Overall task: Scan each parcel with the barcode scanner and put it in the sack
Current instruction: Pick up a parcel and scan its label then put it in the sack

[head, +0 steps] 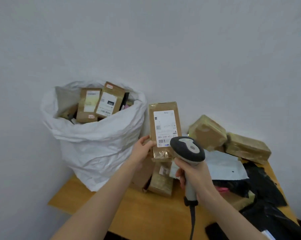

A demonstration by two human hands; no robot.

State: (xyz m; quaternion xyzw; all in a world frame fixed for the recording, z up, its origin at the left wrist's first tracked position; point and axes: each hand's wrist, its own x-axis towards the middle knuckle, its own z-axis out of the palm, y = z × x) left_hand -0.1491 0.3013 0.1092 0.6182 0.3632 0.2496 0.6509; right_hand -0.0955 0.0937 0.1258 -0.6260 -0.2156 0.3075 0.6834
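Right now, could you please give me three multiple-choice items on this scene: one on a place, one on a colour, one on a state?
1. The sack stands: A) on the table, at its left end; B) on the floor; C) on a chair.
2. The sack's colour: A) black; B) white; C) blue.
3. The right hand is: A) open and idle; B) gripping the barcode scanner; C) gripping a parcel.
Answers: 1 A, its base rests on the table; 2 B, its cloth is white; 3 B, the fingers curl round its handle.
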